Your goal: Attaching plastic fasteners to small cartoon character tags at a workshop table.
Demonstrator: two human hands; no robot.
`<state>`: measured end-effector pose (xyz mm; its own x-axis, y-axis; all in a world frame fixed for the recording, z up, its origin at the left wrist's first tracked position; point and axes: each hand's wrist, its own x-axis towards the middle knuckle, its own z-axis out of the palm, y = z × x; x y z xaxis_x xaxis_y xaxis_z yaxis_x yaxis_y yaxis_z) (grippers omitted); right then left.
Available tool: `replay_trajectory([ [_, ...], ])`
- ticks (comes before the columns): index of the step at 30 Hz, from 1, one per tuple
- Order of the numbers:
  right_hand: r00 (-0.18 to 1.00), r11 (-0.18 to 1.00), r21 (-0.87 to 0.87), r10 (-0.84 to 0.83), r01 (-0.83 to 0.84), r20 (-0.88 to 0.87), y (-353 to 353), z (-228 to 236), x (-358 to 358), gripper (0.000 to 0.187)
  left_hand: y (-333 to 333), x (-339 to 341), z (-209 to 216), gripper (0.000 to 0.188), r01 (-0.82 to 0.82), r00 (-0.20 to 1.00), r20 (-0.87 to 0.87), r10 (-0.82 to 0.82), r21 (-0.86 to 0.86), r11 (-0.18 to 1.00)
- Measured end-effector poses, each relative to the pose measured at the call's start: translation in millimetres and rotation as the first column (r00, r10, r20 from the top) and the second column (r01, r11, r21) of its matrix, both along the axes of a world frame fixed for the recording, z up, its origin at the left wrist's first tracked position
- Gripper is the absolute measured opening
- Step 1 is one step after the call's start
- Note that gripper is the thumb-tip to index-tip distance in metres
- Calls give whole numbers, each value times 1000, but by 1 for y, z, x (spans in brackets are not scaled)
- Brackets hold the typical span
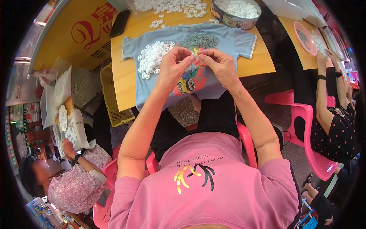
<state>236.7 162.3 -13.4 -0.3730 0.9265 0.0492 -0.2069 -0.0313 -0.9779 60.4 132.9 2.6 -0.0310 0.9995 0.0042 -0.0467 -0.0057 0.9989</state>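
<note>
Above a blue T-shirt (152, 86) spread on the table, my left hand (176, 66) and my right hand (221, 66) meet with fingertips pinched together. Between them is a small whitish piece (195, 54), mostly covered by the fingers. The left hand grips it; whatever the right fingers pinch is too small to make out. Beside my left hand lies a heap of white oval plastic pieces with holes (152, 57). Just beyond both hands, a pile of small grey metal parts (202, 39) rests on the shirt.
More white pieces (171, 5) are scattered at the table's (251, 68) far side, near a round tin (238, 17) full of them. A black phone (120, 23) lies far left. A yellow crate (114, 99) stands left below. Other people sit at both sides, one near a pink basin (305, 37).
</note>
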Motion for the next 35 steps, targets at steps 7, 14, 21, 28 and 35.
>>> replay_trajectory([
  [7, 999, 1000, 10, 23, -23, 40, -4, 5, -2, 19, -12, 8, 5, 15, -57, 980, -184, 74, 94, 994],
  [14, 996, 996, -72, 63, -58, 62, -8, 22, -4, 19, -22, 8, 14, 16, -105, 994, -4, 105, 11, 994],
  [21, 968, 937, -336, 3, -91, -252, -7, 27, -11, 16, -32, 9, 34, 16, -71, 967, 238, 92, -96, 993],
  [28, 922, 932, -329, 13, -152, -388, -11, 29, -20, 14, -38, 10, 44, 16, -29, 912, 402, 84, -141, 990],
  [35, 917, 945, -274, 62, -181, -394, -10, 30, -23, 14, -37, 11, 46, 20, -56, 923, 368, 113, -162, 985],
])
